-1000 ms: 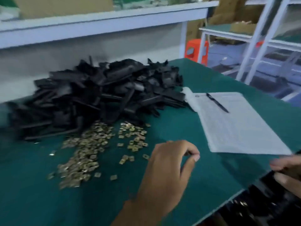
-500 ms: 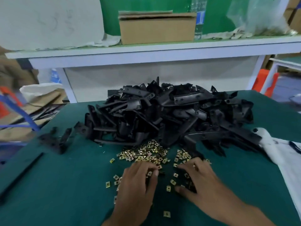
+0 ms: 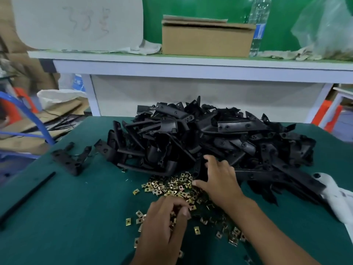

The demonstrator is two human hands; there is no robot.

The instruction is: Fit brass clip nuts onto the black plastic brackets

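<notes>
Early stage: black plastic brackets heaped at desk rear, brass clip nuts scattered loose in front; none visibly fitted. Left hand curled, fingertips gathering nuts. Right hand spread, fingers extended, reaching into pile's near edge, gripping nothing evident.

The left hand lies low and near, palm down, fingers curled in toward the thumb, pinching at small pieces beneath it. The right hand reaches farther forward, forearm stretched diagonally, fingers spread and extended, thumb splayed left.
</notes>
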